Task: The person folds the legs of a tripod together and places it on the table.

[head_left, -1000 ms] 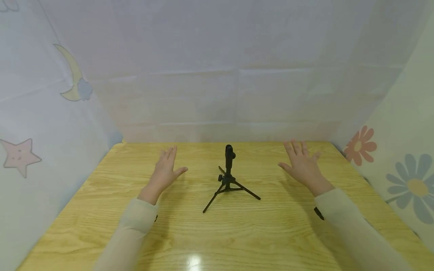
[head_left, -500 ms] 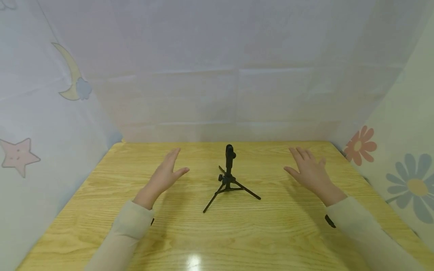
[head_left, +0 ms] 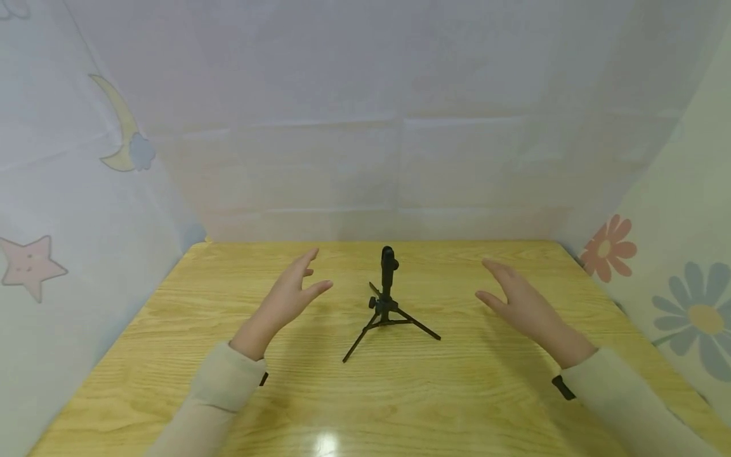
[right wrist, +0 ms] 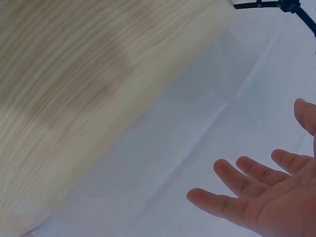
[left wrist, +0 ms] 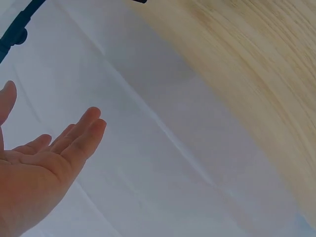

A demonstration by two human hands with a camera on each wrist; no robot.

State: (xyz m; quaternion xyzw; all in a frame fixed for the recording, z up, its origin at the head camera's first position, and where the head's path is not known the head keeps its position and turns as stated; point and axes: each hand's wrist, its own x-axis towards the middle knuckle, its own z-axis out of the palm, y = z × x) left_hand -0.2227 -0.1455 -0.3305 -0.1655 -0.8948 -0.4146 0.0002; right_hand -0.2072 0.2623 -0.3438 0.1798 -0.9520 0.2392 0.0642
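Observation:
A small black tripod stand [head_left: 386, 279] stands upright on the wooden table with its three legs spread. To its left my left hand [head_left: 285, 295] hovers apart from it, thumb away from the fingers and palm turned inward. On the other side my right hand [head_left: 528, 311] is held up in much the same way, also clear of the stand. Neither hand holds anything. Part of the stand [left wrist: 15, 32] shows at the upper left of the left wrist view, beyond the loosely extended fingers. In the right wrist view, the stand [right wrist: 289, 5] is cut off at the top right corner.
The wooden table [head_left: 388, 400] reaches back to a pale cloth backdrop [head_left: 365, 158]. Cloth walls flank it, with a moon and star printed on the left and flowers [head_left: 705, 317] on the right.
Both hands have turned from spread, palms-down poses to palms facing inward, fingers closer together. The left hand has shifted slightly right. The stand keeps its place.

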